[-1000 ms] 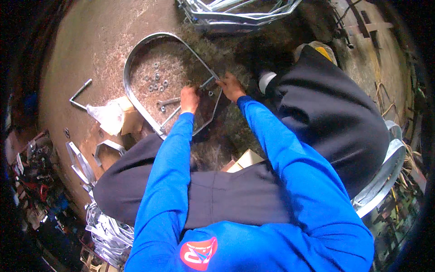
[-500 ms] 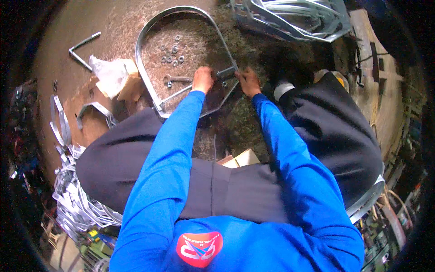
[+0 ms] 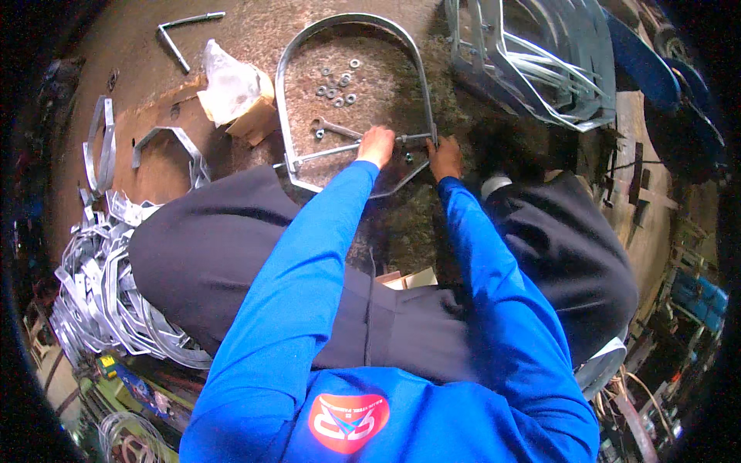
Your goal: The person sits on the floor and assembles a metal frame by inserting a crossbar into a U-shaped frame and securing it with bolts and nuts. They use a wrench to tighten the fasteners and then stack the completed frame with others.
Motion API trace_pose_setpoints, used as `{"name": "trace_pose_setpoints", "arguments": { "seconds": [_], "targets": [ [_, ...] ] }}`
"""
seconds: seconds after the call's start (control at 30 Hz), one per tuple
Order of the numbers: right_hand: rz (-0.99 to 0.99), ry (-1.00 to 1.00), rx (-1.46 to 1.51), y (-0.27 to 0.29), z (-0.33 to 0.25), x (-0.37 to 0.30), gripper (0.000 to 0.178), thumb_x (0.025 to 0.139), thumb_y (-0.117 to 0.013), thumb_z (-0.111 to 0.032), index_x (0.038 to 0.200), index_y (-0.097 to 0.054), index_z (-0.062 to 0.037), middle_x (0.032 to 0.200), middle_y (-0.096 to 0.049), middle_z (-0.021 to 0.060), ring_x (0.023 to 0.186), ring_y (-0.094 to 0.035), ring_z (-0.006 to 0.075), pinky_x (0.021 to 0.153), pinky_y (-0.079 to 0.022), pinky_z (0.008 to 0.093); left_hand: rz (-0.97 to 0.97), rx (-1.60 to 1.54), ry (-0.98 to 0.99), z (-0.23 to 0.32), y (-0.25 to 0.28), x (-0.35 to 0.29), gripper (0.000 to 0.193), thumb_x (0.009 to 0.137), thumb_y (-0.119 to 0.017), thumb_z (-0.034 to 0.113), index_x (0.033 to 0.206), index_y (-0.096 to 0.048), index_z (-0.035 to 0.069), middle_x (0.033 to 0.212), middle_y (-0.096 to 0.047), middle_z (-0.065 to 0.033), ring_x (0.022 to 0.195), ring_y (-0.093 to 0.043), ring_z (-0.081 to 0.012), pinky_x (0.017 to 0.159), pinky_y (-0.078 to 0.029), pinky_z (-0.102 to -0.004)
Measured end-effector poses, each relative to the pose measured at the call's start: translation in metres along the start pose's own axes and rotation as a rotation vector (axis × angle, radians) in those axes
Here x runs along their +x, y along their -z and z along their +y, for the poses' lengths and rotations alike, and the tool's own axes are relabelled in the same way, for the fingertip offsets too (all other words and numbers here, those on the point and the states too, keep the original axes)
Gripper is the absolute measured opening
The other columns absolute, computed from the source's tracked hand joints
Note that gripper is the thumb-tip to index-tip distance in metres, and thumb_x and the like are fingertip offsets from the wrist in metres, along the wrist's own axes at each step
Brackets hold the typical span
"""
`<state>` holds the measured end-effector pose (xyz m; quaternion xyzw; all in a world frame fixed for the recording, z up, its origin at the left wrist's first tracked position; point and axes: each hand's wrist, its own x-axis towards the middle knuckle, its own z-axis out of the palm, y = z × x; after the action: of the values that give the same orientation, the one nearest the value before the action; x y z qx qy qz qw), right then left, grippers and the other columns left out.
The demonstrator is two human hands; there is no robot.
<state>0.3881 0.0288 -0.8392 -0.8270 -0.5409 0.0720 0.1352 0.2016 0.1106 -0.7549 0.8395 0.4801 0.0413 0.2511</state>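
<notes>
A large galvanized metal strap loop (image 3: pixel 282 100), rounded at its far end and angular nearer me, lies on the ground ahead. A long metal rod (image 3: pixel 316 156) crosses it from side to side. My left hand (image 3: pixel 377 147) is closed round the rod right of its middle. At the loop's right side, by the rod's end, my right hand (image 3: pixel 444 159) has its fingers closed on the strap. A wrench (image 3: pixel 338 128) lies inside the loop, its far end hidden near my left hand. Several nuts and washers (image 3: pixel 338 83) are scattered beyond it.
A torn carton with clear plastic (image 3: pixel 231 85) and a bent rod (image 3: pixel 174 48) lie to the left. Bent metal straps (image 3: pixel 100 285) are heaped by my left knee. More strap frames (image 3: pixel 532 62) stand at the far right, near wooden boards (image 3: pixel 629 147).
The whole view has shifted, so the scene sits further right and lower. The rod now lies flatter across the loop and meets its right side. Both hands keep their grip.
</notes>
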Motion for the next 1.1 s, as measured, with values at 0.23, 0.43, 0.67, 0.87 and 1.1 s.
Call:
{"name": "trace_pose_setpoints", "arguments": {
  "seconds": [0.23, 0.43, 0.67, 0.87, 1.1],
  "targets": [
    [0.090, 0.107, 0.097, 0.002, -0.019, -0.006, 0.035, 0.084, -0.054, -0.035, 0.097, -0.063, -0.0038, 0.099, -0.055, 0.0201, 0.092, -0.054, 0.0366, 0.081, -0.043, 0.0457, 0.253, 0.038, -0.032, -0.001, -0.023, -0.016, 0.024, 0.078, -0.045, 0.005, 0.097, -0.059, 0.006, 0.109, -0.055, -0.0153, 0.107, -0.049, -0.0340, 0.094, -0.039, -0.0417],
    [-0.286, 0.051, 0.073, 0.039, -0.042, 0.002, 0.043, 0.082, -0.055, -0.043, 0.096, -0.065, -0.0036, 0.101, -0.058, 0.0193, 0.094, -0.054, 0.0354, 0.081, -0.043, 0.0452, 0.199, 0.027, 0.050, 0.001, -0.005, -0.028, 0.024, 0.075, -0.050, 0.006, 0.098, -0.059, 0.006, 0.101, -0.055, -0.0135, 0.100, -0.050, -0.0319, 0.085, -0.043, -0.0416],
    [-0.348, -0.524, 0.806, 0.024, -0.026, 0.008, 0.060, 0.077, -0.059, -0.055, 0.103, -0.063, -0.0019, 0.104, -0.060, 0.0177, 0.094, -0.058, 0.0267, 0.080, -0.044, 0.0375, 0.680, -0.027, 0.231, -0.037, 0.035, -0.063, 0.015, 0.078, -0.057, 0.017, 0.091, -0.060, 0.009, 0.090, -0.057, -0.0115, 0.092, -0.050, -0.0307, 0.083, -0.038, -0.0419],
    [-0.275, -0.695, 0.845, -0.024, -0.016, 0.036, 0.049, 0.077, -0.067, -0.043, 0.093, -0.060, 0.0022, 0.079, -0.062, 0.0134, 0.067, -0.057, 0.0217, 0.066, -0.046, 0.0353, 0.960, -0.169, 0.926, -0.173, 0.040, -0.133, 0.016, 0.082, -0.056, 0.022, 0.080, -0.061, 0.006, 0.080, -0.061, -0.0121, 0.078, -0.054, -0.0255, 0.067, -0.040, -0.0401],
    [-0.391, -0.622, 0.703, -0.021, -0.027, 0.027, 0.050, 0.078, -0.066, -0.039, 0.102, -0.056, 0.0030, 0.084, -0.063, 0.0172, 0.075, -0.060, 0.0261, 0.068, -0.048, 0.0372, 0.668, -0.829, 1.064, -0.200, 0.021, -0.201, 0.026, 0.079, -0.064, 0.019, 0.095, -0.066, -0.001, 0.095, -0.067, -0.0116, 0.085, -0.062, -0.0177, 0.080, -0.046, -0.0301]
  ]
}}
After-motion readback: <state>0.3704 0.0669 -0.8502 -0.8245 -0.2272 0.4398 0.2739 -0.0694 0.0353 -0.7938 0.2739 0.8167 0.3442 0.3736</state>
